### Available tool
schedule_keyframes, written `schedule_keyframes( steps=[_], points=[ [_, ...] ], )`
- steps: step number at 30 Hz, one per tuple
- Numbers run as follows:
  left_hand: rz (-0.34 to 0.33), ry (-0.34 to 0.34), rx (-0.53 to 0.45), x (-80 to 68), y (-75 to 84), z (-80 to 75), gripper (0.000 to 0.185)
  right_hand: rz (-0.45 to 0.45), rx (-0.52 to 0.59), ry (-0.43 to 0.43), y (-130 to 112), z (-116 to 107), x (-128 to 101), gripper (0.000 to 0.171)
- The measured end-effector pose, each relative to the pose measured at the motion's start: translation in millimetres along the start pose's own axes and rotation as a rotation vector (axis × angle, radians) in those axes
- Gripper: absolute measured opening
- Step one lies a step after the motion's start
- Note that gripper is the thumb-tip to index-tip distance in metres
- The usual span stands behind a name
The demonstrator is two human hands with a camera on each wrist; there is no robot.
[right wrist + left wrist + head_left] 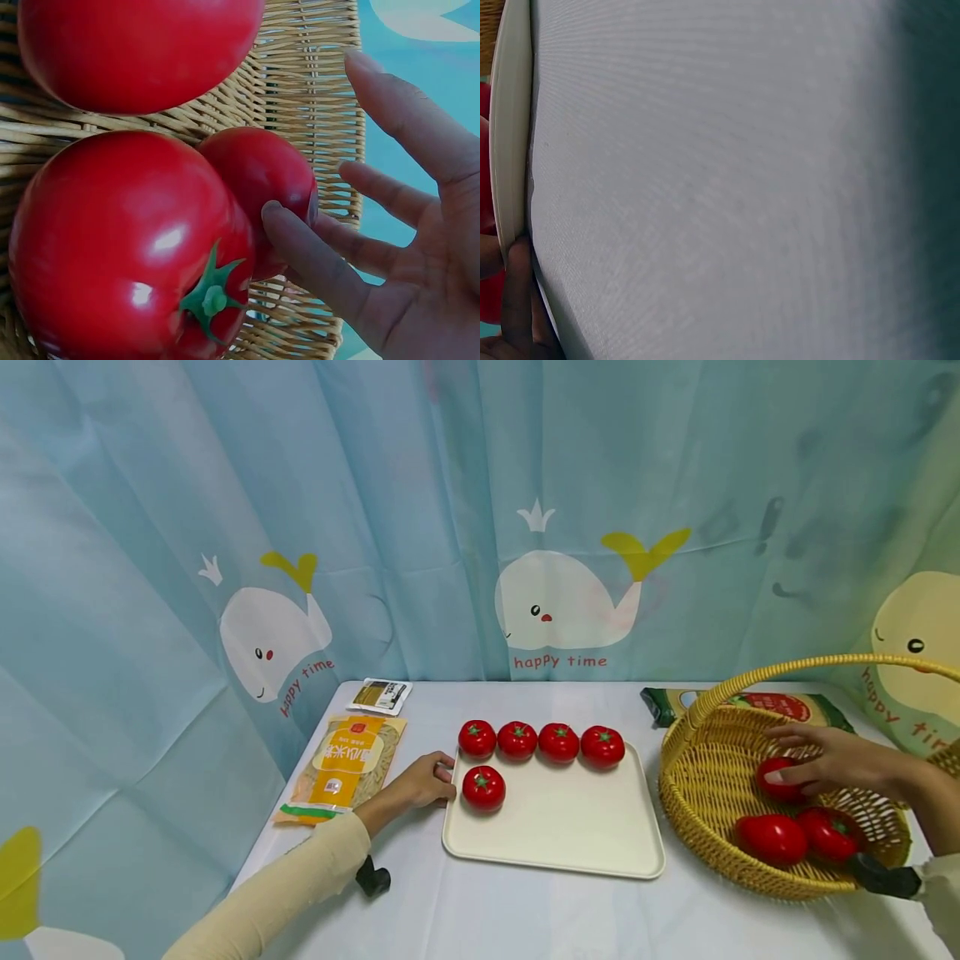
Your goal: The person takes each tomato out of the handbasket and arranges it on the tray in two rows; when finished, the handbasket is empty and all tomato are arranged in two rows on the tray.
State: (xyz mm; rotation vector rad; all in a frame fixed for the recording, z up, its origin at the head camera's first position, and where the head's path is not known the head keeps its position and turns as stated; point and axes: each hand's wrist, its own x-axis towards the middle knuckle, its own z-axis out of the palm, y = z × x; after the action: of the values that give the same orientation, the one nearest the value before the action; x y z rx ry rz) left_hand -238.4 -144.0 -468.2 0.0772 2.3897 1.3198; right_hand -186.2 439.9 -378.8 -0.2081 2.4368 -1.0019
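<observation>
My left hand [426, 780] pinches the left rim of a cream tray [562, 835]; in the left wrist view, the fingers [516, 300] meet at its edge. Several red tomatoes [483, 788] sit on the tray, a row along the back and one in front at the left. Inside the wicker basket [697, 785] at the right, my right hand [840, 764] reaches over a tomato [259, 176]. Its fingers are spread and mostly straight, one fingertip against that tomato. Two more tomatoes [772, 839] lie nearer in the basket, one showing a green stem [214, 300].
A bag of pale dried food [348, 764] with an orange label lies left of the tray. Behind it is a small packet [380, 696]. A green package [660, 706] lies behind the basket, whose tall handle [750, 677] arches over. A curtain [420, 527] hangs behind the table.
</observation>
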Motion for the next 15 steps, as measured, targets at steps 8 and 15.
schedule_keyframes(
  steps=[8,15],
  points=[
    [0.002,0.002,-0.003,-0.1,0.0,-0.5,0.048,0.000,0.020,-0.019,-4.8,0.4,5.1,0.083],
    [0.008,-0.001,-0.016,-0.9,0.6,-0.5,0.048,0.029,0.026,-0.031,-1.6,-1.4,6.6,0.085]
  ],
)
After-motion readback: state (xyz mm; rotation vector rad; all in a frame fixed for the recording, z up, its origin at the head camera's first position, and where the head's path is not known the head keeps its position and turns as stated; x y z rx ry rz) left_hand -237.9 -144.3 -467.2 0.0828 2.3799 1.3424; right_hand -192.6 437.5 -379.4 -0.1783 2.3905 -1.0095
